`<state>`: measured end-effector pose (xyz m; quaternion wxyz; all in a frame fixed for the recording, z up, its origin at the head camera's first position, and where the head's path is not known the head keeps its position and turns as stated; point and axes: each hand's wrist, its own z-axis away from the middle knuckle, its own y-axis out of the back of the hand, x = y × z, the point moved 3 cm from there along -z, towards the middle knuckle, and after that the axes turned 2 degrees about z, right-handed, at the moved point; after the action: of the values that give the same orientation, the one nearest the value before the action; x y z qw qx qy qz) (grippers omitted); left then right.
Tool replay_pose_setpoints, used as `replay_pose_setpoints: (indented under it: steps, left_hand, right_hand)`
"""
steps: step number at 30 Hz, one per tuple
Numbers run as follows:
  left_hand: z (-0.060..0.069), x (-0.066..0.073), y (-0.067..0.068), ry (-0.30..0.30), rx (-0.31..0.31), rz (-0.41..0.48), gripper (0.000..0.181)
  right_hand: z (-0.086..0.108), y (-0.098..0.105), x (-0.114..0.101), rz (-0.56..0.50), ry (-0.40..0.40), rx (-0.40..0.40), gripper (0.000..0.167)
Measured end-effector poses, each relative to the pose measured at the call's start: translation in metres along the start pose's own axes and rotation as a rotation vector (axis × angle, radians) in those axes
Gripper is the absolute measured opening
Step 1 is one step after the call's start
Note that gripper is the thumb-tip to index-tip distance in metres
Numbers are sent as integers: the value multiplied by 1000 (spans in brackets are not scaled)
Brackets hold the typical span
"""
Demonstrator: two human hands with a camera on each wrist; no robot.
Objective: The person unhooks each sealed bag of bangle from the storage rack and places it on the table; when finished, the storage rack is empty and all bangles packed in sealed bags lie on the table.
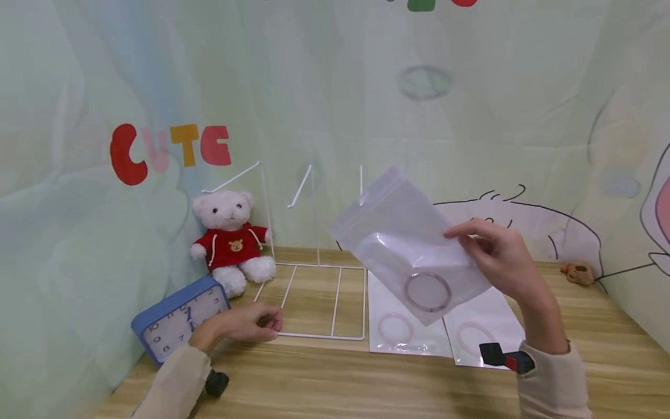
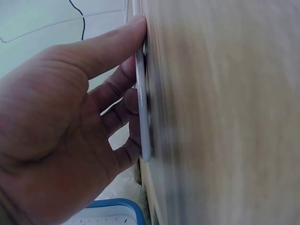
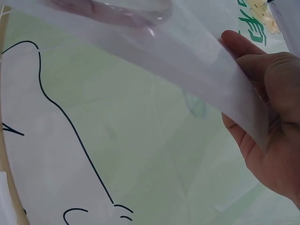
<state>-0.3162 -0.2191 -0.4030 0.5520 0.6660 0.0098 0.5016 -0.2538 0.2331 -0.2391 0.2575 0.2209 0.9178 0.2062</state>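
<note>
My right hand (image 1: 499, 262) pinches the edge of a clear zip-seal plastic bag (image 1: 384, 221) between thumb and fingers, up off the table. A pinkish bangle (image 1: 407, 291) lies inside, near the bag's lower corner. In the right wrist view the bag (image 3: 187, 79) stretches out from the fingers. At the left, my left hand (image 1: 241, 323) grips the front corner of a white wire rack (image 1: 319, 336) that stands on the table. Seen from the left wrist, thumb and fingers close around its white rod (image 2: 142, 103), just above the wood.
Two more bags with bangles, one bag (image 1: 377, 343) beside the rack and another bag (image 1: 510, 323) to its right, lie flat. A white teddy bear (image 1: 235, 241) sits behind a blue clock (image 1: 162, 314) at left. A small brown toy (image 1: 579, 272) lies far right.
</note>
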Motion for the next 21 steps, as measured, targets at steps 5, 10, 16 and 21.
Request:
replay_pose_setpoints:
  steps: [5,10,16,21]
  left_hand:
    - [-1,1,0,-5,0,-1,5]
    - [-2,1,1,-12,-2,6,5]
    - [-2,2,0,-8,-6,16,5]
    - [0,3,1,-24,-5,19,5]
  right_hand:
    - [2,4,-2,11,5,-3,30]
    - [3,7,-5,30,6,-21,32]
    - [6,14,-7,31,59,2,35]
    - [8,28,-9,8,84,49,35]
